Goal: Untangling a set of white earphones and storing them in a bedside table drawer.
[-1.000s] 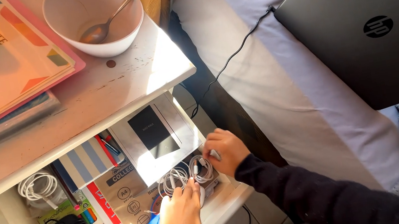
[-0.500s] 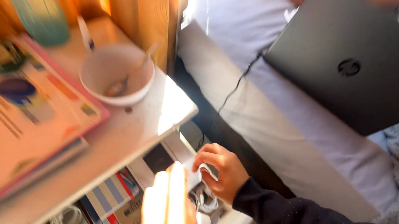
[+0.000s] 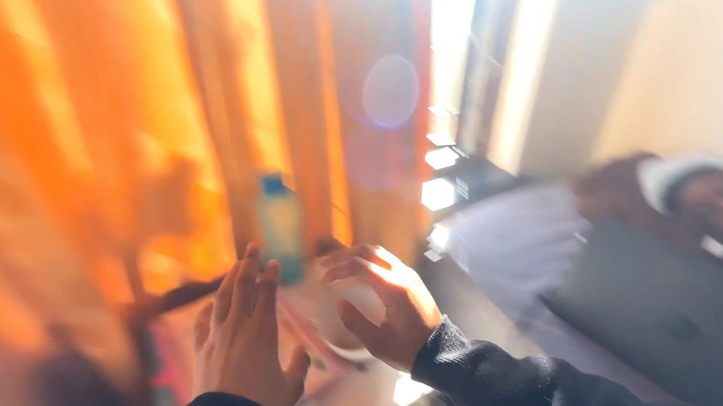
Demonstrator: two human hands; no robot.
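- Both hands have risen from the open drawer and now hover above the worktop (image 3: 353,405); the view has swung up toward orange curtains (image 3: 83,130).
- Left hand (image 3: 244,345): fingers spread, grip apart, holding nothing.
- Right hand (image 3: 387,309): fingers curled; blur hides whether its grip clamps anything.
- White bowl (image 3: 348,305) sits between the hands, its contents unreadable.
- Teal bottle (image 3: 281,225) stands just beyond the fingertips.
- Dark laptop (image 3: 684,317) lies on the bed, right of the right hand, cut off.
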